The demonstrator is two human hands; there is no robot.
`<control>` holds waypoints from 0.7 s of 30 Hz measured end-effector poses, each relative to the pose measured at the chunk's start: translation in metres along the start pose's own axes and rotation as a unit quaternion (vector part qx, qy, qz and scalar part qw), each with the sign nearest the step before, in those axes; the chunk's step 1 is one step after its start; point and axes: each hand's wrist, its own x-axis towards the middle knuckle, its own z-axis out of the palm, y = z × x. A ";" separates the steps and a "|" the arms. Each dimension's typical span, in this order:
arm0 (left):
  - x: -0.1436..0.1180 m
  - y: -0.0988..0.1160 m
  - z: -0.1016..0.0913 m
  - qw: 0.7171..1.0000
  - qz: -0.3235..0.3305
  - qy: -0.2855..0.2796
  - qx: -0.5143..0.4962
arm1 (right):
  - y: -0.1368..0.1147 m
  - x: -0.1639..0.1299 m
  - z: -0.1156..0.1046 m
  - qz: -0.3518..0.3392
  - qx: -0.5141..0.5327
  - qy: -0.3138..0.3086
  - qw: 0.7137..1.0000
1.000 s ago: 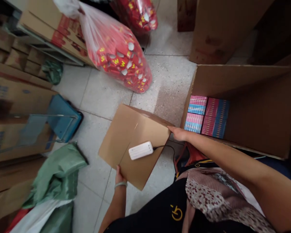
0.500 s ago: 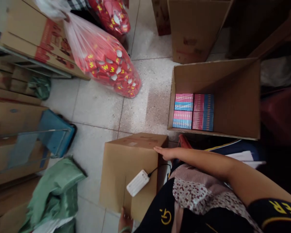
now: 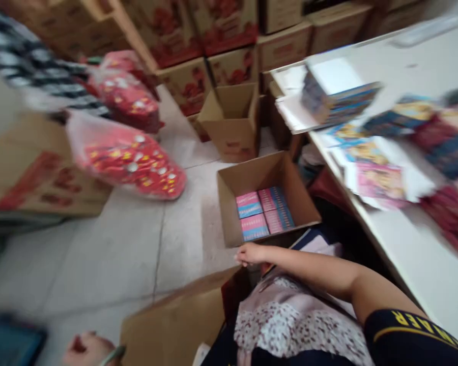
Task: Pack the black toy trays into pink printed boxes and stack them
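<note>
My right hand (image 3: 249, 254) hovers between two cartons with its fingers curled together and nothing visible in them. Just beyond it stands an open cardboard box (image 3: 269, 170), partly filled with shrink-wrapped packs of small pink and blue boxes (image 3: 264, 213). Close against my body is a closed carton (image 3: 171, 330), cut off by the lower edge of the picture. A corner of a white device (image 3: 201, 354) shows on top of it. My left hand (image 3: 89, 349), wearing a bracelet, is to the left of this carton; motion blur smears its fingers.
A clear bag of red packets (image 3: 133, 165) lies on the tiled floor, near a person's checked sleeve (image 3: 41, 66). Another empty open carton (image 3: 231, 132) stands farther back. On the right, a white table (image 3: 416, 234) holds stacks of printed sheets (image 3: 336, 91). Printed cartons (image 3: 229, 20) line the back.
My view has swung up and right, bringing the table into sight. My left hand has come away from the closed carton's side. My right hand has lifted off its edge, fingers now curled.
</note>
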 end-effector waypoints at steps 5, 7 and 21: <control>-0.005 0.174 0.168 0.931 0.127 -0.218 -0.263 | 0.021 -0.094 -0.046 -0.050 0.233 0.184 0.954; -0.072 0.257 0.193 0.848 0.283 -0.337 -0.295 | 0.043 -0.147 -0.053 -0.122 0.329 0.242 0.905; -0.551 0.467 0.067 0.247 0.831 -0.462 -0.187 | 0.233 -0.419 0.087 -0.193 0.354 0.825 0.396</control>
